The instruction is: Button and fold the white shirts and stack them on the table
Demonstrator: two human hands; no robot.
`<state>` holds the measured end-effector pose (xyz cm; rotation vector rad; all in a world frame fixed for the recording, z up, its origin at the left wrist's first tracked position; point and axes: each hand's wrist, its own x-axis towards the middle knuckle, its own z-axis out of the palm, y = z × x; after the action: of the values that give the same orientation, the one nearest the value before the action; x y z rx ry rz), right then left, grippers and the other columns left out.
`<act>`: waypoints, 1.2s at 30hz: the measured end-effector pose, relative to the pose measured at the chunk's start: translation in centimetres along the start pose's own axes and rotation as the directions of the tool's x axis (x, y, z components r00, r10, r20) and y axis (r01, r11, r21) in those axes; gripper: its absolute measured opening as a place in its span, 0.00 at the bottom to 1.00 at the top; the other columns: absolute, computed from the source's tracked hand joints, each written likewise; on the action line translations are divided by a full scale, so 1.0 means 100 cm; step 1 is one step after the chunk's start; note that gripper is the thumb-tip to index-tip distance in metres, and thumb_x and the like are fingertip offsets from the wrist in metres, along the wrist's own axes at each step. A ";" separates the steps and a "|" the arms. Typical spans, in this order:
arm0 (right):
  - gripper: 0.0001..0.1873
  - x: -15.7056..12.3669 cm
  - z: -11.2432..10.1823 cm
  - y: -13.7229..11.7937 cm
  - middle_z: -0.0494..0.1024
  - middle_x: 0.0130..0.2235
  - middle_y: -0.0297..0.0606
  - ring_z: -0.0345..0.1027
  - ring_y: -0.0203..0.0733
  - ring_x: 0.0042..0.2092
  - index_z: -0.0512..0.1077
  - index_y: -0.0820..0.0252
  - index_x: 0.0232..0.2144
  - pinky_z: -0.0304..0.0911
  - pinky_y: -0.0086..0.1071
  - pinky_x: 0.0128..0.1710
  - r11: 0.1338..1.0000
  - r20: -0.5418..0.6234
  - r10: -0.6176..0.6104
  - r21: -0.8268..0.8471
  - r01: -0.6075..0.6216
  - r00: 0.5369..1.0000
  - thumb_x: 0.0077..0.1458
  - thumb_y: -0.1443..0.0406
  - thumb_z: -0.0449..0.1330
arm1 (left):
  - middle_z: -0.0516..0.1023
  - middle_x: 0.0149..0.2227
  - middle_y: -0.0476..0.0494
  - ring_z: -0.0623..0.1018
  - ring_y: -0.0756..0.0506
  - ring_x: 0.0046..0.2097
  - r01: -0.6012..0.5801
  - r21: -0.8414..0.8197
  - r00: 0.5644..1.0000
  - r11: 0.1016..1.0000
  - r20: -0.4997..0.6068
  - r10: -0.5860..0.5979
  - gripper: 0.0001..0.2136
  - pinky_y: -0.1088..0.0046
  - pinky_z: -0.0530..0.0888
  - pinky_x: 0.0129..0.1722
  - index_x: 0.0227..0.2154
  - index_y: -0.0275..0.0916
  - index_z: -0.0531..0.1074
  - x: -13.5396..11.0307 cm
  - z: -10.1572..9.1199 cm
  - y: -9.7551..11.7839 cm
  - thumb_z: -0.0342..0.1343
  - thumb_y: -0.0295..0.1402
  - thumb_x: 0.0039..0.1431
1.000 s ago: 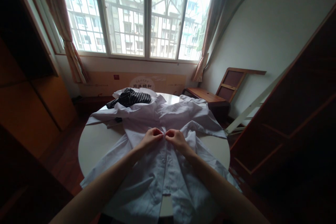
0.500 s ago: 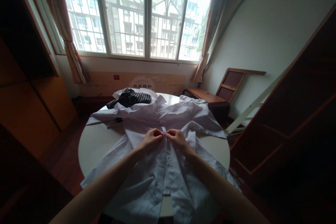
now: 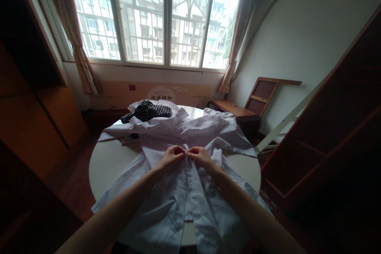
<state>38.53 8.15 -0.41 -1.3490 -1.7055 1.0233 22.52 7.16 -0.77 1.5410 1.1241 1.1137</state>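
Note:
A white long-sleeved garment that looks like a coat or shirt (image 3: 166, 198) lies spread over a round white table (image 3: 101, 170), its front opening running down the middle toward me. My left hand (image 3: 173, 155) pinches one side of the front edge from the left. From the right, my right hand (image 3: 200, 155) pinches the facing edge, and the fingertips of both hands almost meet. Any button between the fingers is too small and hidden to make out.
Black striped cloth (image 3: 153, 111) lies bunched at the table's far left. Behind the table, a long printed box (image 3: 125, 95) leans below the window. A wooden bench (image 3: 232, 109) stands back right, near a dark wooden panel (image 3: 321, 139).
Both hands stay at the same spot on the garment's front. Only the fingertips and the cloth at the edge have shifted very slightly.

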 end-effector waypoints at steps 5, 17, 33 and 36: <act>0.07 0.000 0.002 0.002 0.75 0.25 0.35 0.67 0.36 0.28 0.74 0.64 0.25 0.59 0.27 0.27 0.988 -0.040 -0.081 -0.137 0.075 0.996 0.43 0.64 0.58 | 0.76 0.25 0.44 0.72 0.49 0.28 0.010 -0.009 1.000 1.000 -0.016 -0.010 0.08 0.76 0.67 0.28 0.24 0.32 0.75 0.000 0.001 0.001 0.59 0.32 0.41; 0.04 -0.008 0.012 -0.004 0.74 0.24 0.35 0.64 0.36 0.27 0.69 0.61 0.21 0.56 0.28 0.29 0.909 -0.125 -0.210 -0.391 0.147 0.970 0.45 0.68 0.57 | 0.77 0.24 0.42 0.73 0.48 0.27 0.063 0.019 0.994 0.998 -0.091 -0.061 0.11 0.76 0.67 0.26 0.23 0.31 0.75 0.001 0.005 -0.006 0.60 0.36 0.40; 0.03 0.001 0.006 -0.001 0.71 0.21 0.31 0.62 0.33 0.25 0.70 0.63 0.21 0.56 0.26 0.27 0.999 -0.042 -0.034 -0.032 0.033 0.999 0.43 0.68 0.58 | 0.69 0.18 0.50 0.67 0.53 0.21 0.063 -0.071 0.990 0.996 -0.121 -0.071 0.08 0.78 0.62 0.22 0.17 0.33 0.69 0.004 0.005 -0.002 0.60 0.32 0.36; 0.03 0.004 0.004 -0.001 0.67 0.18 0.28 0.58 0.30 0.21 0.69 0.63 0.20 0.55 0.25 0.24 0.994 0.030 0.045 0.096 -0.048 0.999 0.42 0.68 0.58 | 0.70 0.20 0.50 0.68 0.53 0.23 0.011 -0.031 0.996 0.999 -0.084 -0.014 0.08 0.78 0.63 0.23 0.19 0.33 0.69 0.006 0.001 -0.001 0.61 0.33 0.37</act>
<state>38.09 8.45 -0.47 -1.3237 -1.6296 1.1409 22.75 7.71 -0.81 1.4734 1.1665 1.1920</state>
